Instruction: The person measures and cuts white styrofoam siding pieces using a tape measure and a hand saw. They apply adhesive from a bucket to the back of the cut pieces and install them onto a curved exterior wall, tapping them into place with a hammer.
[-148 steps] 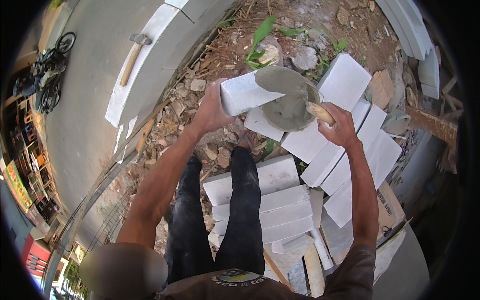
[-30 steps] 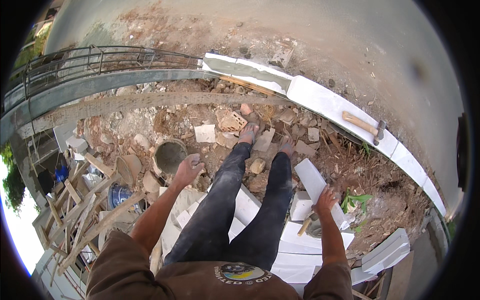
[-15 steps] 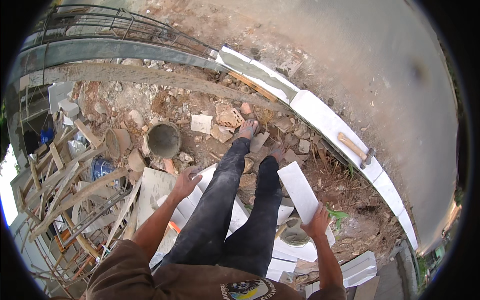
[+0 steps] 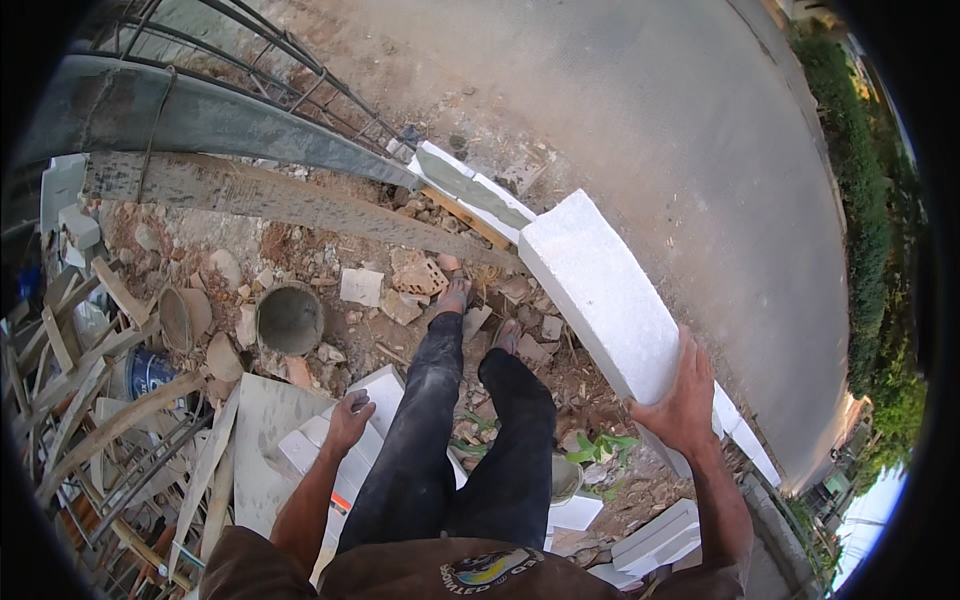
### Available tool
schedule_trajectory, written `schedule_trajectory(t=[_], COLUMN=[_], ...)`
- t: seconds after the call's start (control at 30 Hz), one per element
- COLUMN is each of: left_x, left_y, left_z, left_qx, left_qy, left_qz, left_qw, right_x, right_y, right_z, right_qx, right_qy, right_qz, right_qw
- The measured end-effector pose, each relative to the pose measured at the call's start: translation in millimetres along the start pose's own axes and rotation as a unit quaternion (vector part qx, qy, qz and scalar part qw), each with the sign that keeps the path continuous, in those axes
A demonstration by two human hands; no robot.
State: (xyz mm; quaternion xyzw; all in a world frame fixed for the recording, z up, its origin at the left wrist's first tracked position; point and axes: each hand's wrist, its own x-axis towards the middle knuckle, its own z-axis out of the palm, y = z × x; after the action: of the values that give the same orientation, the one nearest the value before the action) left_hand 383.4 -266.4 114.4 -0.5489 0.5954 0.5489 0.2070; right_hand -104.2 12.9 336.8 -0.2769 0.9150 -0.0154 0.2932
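Note:
My right hand (image 4: 684, 396) grips a long white lightweight concrete block (image 4: 605, 295) near its closer end, thumb on one side and fingers over the other. The block is raised and hides part of the low wall behind it. Grey mortar (image 4: 465, 184) lies on top of the white block wall (image 4: 437, 153) beyond its far end. My left hand (image 4: 350, 418) hangs empty with loosely bent fingers, above white blocks (image 4: 382, 385) on the ground beside my left leg.
A round bucket (image 4: 290, 318) and a tan bucket (image 4: 186, 318) stand among rubble at left, near a blue pail (image 4: 150, 374) and piled timber (image 4: 120, 425). A wooden beam (image 4: 300, 205) and steel rebar (image 4: 290, 80) cross ahead. More white blocks (image 4: 655, 540) lie at lower right.
My right hand has lifted the white block from beside my right leg up and forward to the wall. The hammer on the wall is now hidden. My left hand stays empty, fingers more bent.

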Motion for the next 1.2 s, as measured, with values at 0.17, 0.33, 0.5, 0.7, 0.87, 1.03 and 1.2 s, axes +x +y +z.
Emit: schedule_trajectory(t=[0.17,0.33,0.5,0.7,0.87,1.03,1.2], left_x=[-18.1,-47.5,-102.4,-154.9,-157.7,-138.2,-119.2], left_y=[-36.9,-72.1,-102.2,-126.9,-115.3,-87.9,-45.2], left_z=[-17.0,4.9,50.1,104.5,124.9,116.6,101.3], left_qx=[-0.07,-0.103,-0.114,-0.135,-0.183,-0.189,-0.181], left_qy=[0.052,0.104,0.132,0.147,0.148,0.136,0.122], left_qz=[-0.049,-0.095,-0.147,-0.183,-0.194,-0.182,-0.168], left_qw=[0.995,0.985,0.974,0.963,0.952,0.955,0.961], right_x=[122.0,230.8,295.1,319.3,325.6,327.8,331.7], right_y=[-32.5,-58.0,-87.9,-106.5,-103.4,-96.8,-97.9], right_z=[1.4,34.7,63.7,80.7,85.5,100.1,116.6], right_qx=[-0.03,-0.03,0.004,-0.005,0.017,0.021,0.005], right_qy=[0.066,0.081,0.065,0.069,0.052,0.067,0.065], right_qz=[-0.084,-0.139,-0.192,-0.22,-0.216,-0.224,-0.22], right_qw=[0.994,0.987,0.979,0.973,0.975,0.972,0.973])
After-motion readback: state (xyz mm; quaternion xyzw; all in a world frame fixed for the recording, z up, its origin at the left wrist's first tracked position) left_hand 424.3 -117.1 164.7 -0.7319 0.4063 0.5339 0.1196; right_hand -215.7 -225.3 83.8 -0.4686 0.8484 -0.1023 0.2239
